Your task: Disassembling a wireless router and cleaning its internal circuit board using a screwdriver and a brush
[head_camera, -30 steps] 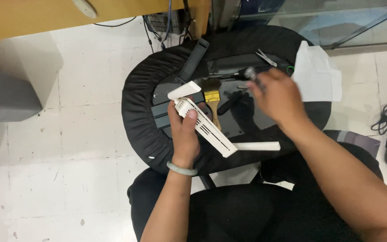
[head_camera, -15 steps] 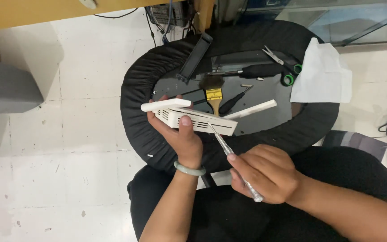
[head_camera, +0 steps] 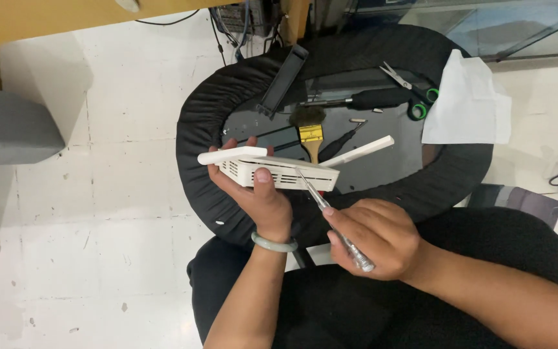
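My left hand [head_camera: 253, 197] grips a white router [head_camera: 279, 173] on its edge, vented side toward me, with two white antennas [head_camera: 360, 150] sticking out. In my right hand [head_camera: 376, 236] I hold a clear-handled screwdriver [head_camera: 330, 213], its metal tip touching the router's side near the right end. Both hands hover over the near rim of a round black tray-like seat [head_camera: 195, 129]. A pale green bangle [head_camera: 272, 244] circles my left wrist.
On the black surface lie a yellow-banded paintbrush [head_camera: 310, 126], a black-handled screwdriver [head_camera: 366, 99], green-handled scissors [head_camera: 414, 90], a black rectangular cover [head_camera: 283, 81] and a white cloth [head_camera: 466, 103]. A grey box [head_camera: 8, 126] stands at left on the white tiled floor.
My right hand left the far tools and came back near my lap with the screwdriver, whose tip now meets the router. The left hand turned the router more level.
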